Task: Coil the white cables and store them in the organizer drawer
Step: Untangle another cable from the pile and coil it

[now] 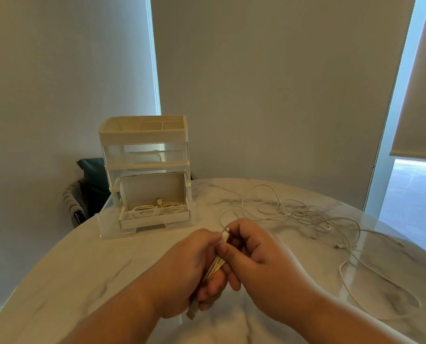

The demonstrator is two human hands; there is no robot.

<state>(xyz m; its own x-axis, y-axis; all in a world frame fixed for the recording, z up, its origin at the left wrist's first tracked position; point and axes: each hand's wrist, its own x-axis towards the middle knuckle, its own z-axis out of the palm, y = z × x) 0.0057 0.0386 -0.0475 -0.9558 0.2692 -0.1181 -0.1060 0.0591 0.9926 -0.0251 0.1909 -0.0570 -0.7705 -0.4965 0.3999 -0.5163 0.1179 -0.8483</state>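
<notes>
Lower centre: left hand (194, 266) curled round a bundle (215, 268) of white cable loops, strands fanning out between the two hands. A grey end pokes out under the fist, too blurred to identify.

Right hand (254, 252) touches the left, fingers curled, pinching the strand at the plug (227, 230) just above the bundle. From the plug a strand arcs away up-right; can't tell whether it joins the pile.

Judgement: last wrap of this coil, not yet stowed.

Handling: thin, light, limp cable that probably has some spring, so the loops will likely pop open if the fist relaxes. Grip across the middle of the loops, all strands at once. Guide the tail by the plug body, don't pull on the thin wire at its neck. The marble-look table (83, 269) is glossy, so a released coil may slide and unwind.

Right of frame: loose cables (306, 214) tangled on the table, ends trailing toward the right edge. Lift one end and feed it out, don't yank.

Centre-left: organizer (143, 145) on the table's far edge, bottom drawer (155, 214) pulled open, coils (155, 208) already inside, with room in front.

Behind: a chair (83, 194) left of the organizer, blinds (418, 95) upper right.
</notes>
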